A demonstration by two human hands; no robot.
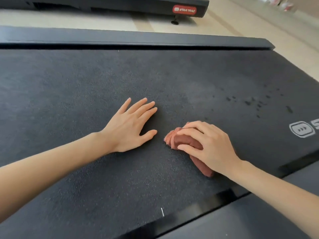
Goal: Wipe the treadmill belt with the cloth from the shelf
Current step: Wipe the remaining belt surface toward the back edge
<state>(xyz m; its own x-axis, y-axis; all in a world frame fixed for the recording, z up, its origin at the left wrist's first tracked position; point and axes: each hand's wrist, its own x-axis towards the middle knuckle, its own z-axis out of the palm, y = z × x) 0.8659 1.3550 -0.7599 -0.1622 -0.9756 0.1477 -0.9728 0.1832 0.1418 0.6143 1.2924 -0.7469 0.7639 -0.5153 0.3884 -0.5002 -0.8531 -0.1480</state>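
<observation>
Forearms [51, 169] low over belt [86, 80]; left hand [127, 130] flat, fingers [138, 106] straight; right hand [207, 145] tight around red cloth [183, 140]

The dark, textured treadmill belt [86, 75] carries my left hand [127, 128], laid flat with fingers spread. Just beside it lies the folded reddish cloth [183, 140], gripped under my right hand [207, 144]. Dark wet spots [250, 102] mark the belt near a printed logo [301, 129].

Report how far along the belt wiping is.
Done: the cloth is already on the belt. In hand: the right hand grips it bunched against the belt, the left hand flat beside it. Left: dark spots to the right, unwiped.
</observation>
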